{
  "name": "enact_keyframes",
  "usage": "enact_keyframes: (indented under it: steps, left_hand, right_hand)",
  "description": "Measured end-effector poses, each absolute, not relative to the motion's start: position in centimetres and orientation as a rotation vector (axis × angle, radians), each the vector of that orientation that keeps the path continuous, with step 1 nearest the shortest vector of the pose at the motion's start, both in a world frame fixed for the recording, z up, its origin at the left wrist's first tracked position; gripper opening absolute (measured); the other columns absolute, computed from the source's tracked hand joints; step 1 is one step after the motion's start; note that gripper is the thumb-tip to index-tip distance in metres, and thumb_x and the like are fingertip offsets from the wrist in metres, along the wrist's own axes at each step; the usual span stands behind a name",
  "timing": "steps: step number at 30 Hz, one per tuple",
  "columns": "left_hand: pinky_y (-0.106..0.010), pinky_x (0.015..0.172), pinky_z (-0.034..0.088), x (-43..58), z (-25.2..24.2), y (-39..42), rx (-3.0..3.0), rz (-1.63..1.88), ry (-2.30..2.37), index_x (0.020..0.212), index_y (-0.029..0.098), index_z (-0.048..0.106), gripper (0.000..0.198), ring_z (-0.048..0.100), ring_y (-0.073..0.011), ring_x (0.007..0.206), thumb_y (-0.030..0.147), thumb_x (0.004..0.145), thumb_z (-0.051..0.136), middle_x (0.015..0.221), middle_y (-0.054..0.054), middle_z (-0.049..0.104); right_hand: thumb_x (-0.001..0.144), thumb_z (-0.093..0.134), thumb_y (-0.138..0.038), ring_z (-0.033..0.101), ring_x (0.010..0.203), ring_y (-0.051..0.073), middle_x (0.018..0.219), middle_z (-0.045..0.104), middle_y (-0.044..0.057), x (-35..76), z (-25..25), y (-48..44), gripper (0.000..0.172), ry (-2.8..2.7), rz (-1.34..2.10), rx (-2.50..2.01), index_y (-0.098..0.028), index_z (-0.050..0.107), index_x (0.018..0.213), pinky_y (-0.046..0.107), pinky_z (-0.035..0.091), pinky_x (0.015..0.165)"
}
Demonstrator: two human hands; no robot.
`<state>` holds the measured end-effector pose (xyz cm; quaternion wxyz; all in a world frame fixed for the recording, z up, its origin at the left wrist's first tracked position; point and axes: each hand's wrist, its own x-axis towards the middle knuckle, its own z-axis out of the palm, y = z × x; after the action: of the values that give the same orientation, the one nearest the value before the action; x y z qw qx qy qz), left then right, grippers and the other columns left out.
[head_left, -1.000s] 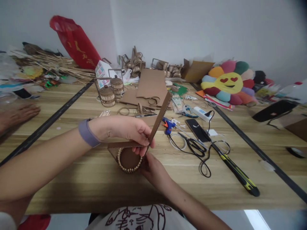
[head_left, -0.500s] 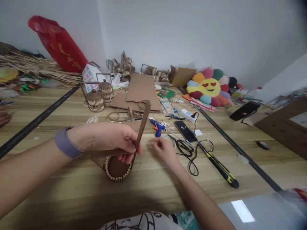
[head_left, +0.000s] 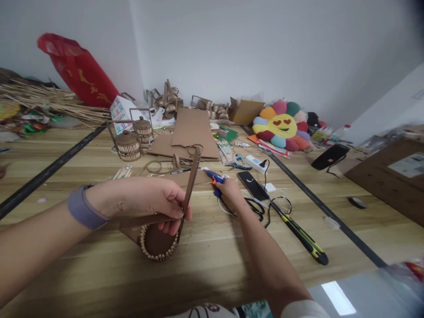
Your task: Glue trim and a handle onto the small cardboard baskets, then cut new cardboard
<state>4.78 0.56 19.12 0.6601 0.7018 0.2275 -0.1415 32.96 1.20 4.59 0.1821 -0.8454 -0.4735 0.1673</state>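
My left hand (head_left: 170, 205) pinches brown cardboard strips (head_left: 191, 176) where they meet at a corner; one strip rises up and another runs left. Beneath that hand is a round basket (head_left: 159, 242) with a brown base and a rim of short pale sticks. My right hand (head_left: 231, 193) has its fingers around the handle of a blue glue gun (head_left: 215, 177) with an orange trigger, whose nozzle points up and left. Scissors (head_left: 255, 207) with black handles lie partly hidden beside my right wrist.
A phone (head_left: 251, 185), a yellow-black cutter knife (head_left: 303, 236) and a power strip (head_left: 256, 164) lie to the right. Cardboard sheets (head_left: 192, 128) and finished lidded baskets (head_left: 128, 145) stand behind. A flower cushion (head_left: 281, 126) sits at the back right.
My right hand has moved forward onto the glue gun and closed around it. My left hand keeps its pinch on the cardboard strips. The view has shifted slightly.
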Motion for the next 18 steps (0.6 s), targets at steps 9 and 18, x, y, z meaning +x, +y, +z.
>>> enact_keyframes:
  steps: [9, 18]
  left_hand:
    - [-0.020, 0.056, 0.047, 4.3, 18.5, 0.9, 1.550, -0.291, 0.536, 0.086, 0.020, 0.065, 0.022, 0.058, -0.0125, 0.056, 0.038, 0.079, 0.073, 0.065, 0.001, 0.070]
    - [-0.020, 0.056, 0.047, 4.2, 19.0, 1.3, 1.574, -0.286, 0.569, 0.087, 0.020, 0.065, 0.022, 0.060, -0.0127, 0.058, 0.039, 0.081, 0.074, 0.068, 0.000, 0.071]
  right_hand:
    - [0.079, 0.064, -0.031, 0.062, 0.073, 0.022, 0.061, 0.061, 0.004, 34.0, 4.8, -1.1, 0.023, -1.137, 0.650, -2.033, -0.019, 0.059, 0.060, 0.030, 0.039, 0.066]
    - [0.063, 0.076, -0.050, 0.051, 0.063, 0.014, 0.072, 0.056, -0.002, 32.7, 5.5, -6.1, 0.039, -0.922, 1.108, -1.275, -0.023, 0.055, 0.083, 0.026, 0.044, 0.056]
